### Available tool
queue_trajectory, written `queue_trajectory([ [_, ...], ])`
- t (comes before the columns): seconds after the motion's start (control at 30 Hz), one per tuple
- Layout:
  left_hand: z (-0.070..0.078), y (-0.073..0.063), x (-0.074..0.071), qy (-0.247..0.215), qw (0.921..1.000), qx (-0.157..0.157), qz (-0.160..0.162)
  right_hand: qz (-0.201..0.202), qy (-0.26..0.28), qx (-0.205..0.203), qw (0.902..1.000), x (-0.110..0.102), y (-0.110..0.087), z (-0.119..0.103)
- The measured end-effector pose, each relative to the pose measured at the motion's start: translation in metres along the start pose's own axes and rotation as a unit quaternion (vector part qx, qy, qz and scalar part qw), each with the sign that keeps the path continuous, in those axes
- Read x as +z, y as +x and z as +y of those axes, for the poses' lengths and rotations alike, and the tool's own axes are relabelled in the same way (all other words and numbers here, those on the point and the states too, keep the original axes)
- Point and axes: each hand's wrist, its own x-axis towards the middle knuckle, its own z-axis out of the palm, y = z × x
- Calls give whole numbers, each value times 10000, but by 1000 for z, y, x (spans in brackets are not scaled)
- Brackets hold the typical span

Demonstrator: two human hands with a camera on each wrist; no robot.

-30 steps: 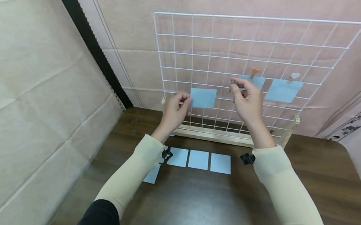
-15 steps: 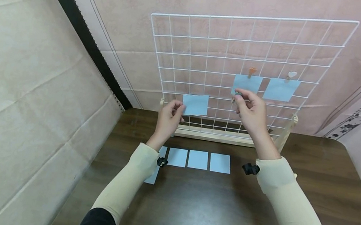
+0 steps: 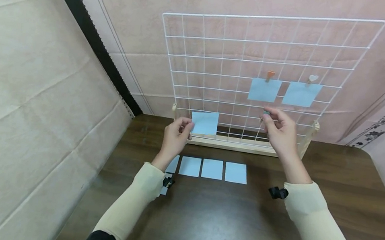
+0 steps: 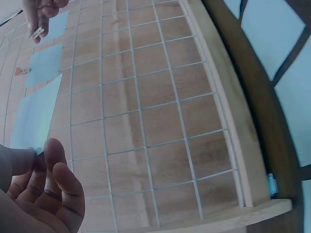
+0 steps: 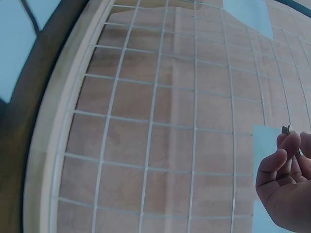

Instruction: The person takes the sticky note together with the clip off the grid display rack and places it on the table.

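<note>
My left hand (image 3: 175, 136) pinches a light blue paper card (image 3: 204, 123) by its left edge, in front of the lower left of a white wire grid (image 3: 242, 61). The same card (image 4: 36, 114) stands up from thumb and finger in the left wrist view. Lower right of the grid's middle, my right hand (image 3: 281, 135) pinches a small wooden clothespin (image 4: 37, 32) with a bit of teal on it. Above that hand, two blue cards hang on the grid: one card (image 3: 264, 90) under an orange heart clothespin (image 3: 269, 76), the other card (image 3: 301, 94) under a white heart clothespin (image 3: 312, 79).
The grid stands in a pale wooden base (image 3: 233, 145) at the back of the brown table (image 3: 208, 219). Several blue cards (image 3: 212, 169) lie in a row before it, some partly behind the left wrist. A pale cloth wall (image 3: 44, 108) rises at the left.
Both hands have come down, the left with its card and the right also moving rightward with its clothespin. The hanging card under the orange heart is now uncovered.
</note>
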Motion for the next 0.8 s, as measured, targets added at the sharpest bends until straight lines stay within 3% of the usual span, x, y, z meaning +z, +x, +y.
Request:
queue_trajectory([
  [0.47,-15,-29,-6,-194,9996,-199,-64,-172,-140,3,9998,-12,-30,7],
  [0.8,-27,-43,-11,-200,9989,-421,58,138,-175,295,9993,-26,-44,34],
])
